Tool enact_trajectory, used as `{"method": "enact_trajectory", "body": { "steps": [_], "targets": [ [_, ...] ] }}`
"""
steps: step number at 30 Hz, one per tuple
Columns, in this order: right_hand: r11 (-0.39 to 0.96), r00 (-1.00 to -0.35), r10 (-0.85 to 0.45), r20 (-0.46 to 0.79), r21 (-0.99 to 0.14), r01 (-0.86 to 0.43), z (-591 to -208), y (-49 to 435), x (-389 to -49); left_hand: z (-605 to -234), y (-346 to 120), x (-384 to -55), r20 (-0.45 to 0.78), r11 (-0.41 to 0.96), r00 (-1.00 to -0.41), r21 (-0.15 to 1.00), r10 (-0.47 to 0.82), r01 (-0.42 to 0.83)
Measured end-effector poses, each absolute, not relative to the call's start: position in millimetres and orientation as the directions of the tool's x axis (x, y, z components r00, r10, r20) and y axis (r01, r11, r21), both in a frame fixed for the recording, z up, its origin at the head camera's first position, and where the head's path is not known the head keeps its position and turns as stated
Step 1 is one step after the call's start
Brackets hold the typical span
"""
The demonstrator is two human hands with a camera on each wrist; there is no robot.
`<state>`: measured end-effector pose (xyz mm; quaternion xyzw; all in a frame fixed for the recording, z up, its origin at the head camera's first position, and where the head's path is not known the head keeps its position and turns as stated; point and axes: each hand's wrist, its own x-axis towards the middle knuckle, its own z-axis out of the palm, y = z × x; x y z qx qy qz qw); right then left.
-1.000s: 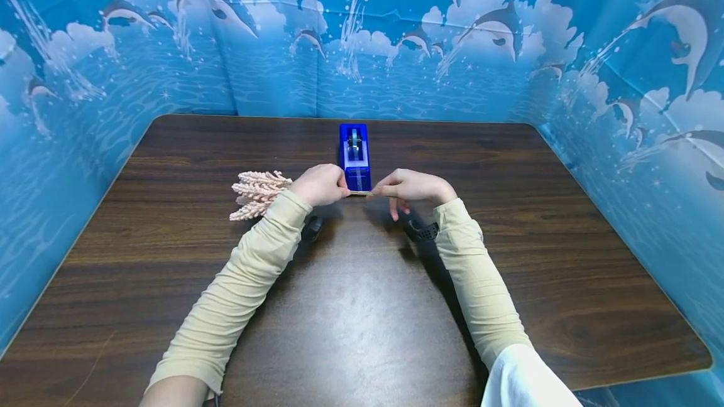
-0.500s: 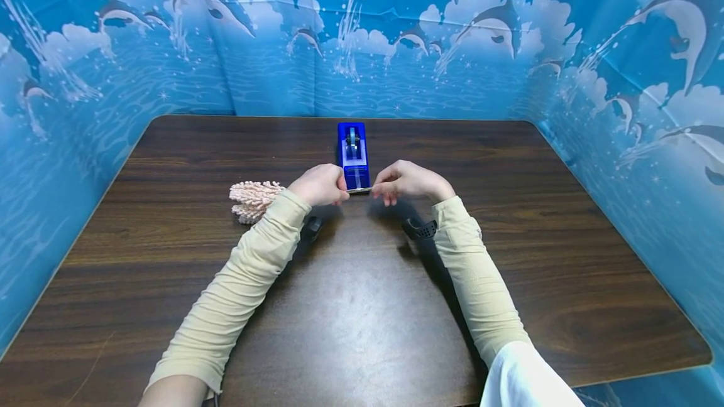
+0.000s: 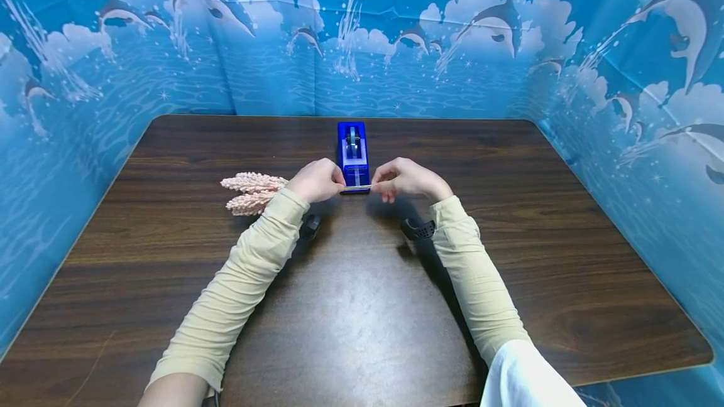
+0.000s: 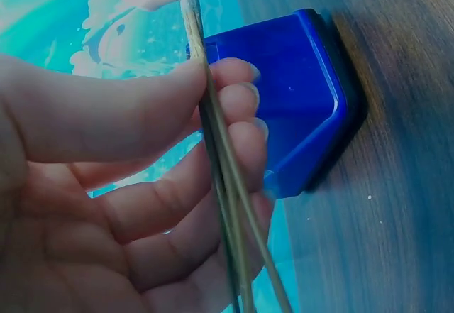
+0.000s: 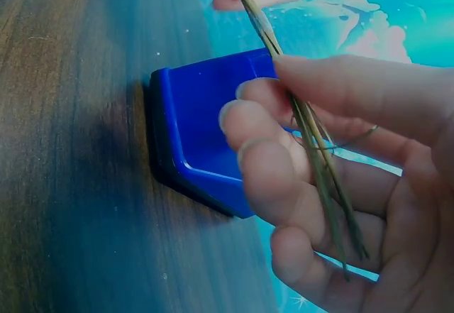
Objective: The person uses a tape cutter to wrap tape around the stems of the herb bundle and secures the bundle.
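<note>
A small bunch of dried flowers with pale pink heads [image 3: 251, 193] lies crosswise in front of the blue tape dispenser [image 3: 353, 152]. My left hand [image 3: 318, 181] pinches its thin stems [image 4: 230, 192] between thumb and fingers, the heads sticking out to the left past the wrist. My right hand [image 3: 410, 179] pinches the stems' other end, and the cut ends [image 5: 333, 213] run across its palm. Between the hands, a shiny, clear band of what looks like tape [image 5: 262, 23] is round the stems. In the head view the stems pass just before the dispenser's front edge.
Dark wood-patterned table [image 3: 362, 306] under both arms. A blue curtain [image 3: 271, 80] with dolphins hangs behind and at the sides. Black wrist straps [image 3: 418, 229] show below both wrists.
The flower heads have turned, bunching together and then fanning apart again. My right fingers have shifted on the stems, drawing in closer. Both hands have risen slightly; the dispenser stays in place.
</note>
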<state>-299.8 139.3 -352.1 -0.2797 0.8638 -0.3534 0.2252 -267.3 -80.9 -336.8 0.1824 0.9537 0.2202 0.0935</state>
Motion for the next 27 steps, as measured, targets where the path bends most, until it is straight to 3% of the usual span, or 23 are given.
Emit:
{"method": "enact_trajectory", "body": {
  "steps": [11,18,27],
  "targets": [
    [0.589,-0.748,-0.63,-0.212,-0.757,-0.282,-350.0,137.4,-300.0,-337.4,-81.5,-265.8,-0.098,0.841,-0.922,0.455,0.375,0.294],
    [0.582,-0.772,-0.606,-0.192,-0.768,-0.266,-351.0,136.9,-298.4,-339.4,-83.8,-269.8,-0.144,0.822,-0.929,0.525,0.342,0.221],
    [0.615,-0.787,-0.587,-0.189,-0.736,-0.282,-353.3,136.8,-297.5,-342.2,-84.5,-272.1,-0.065,0.828,-0.942,0.5,0.328,0.254]
  ]
}}
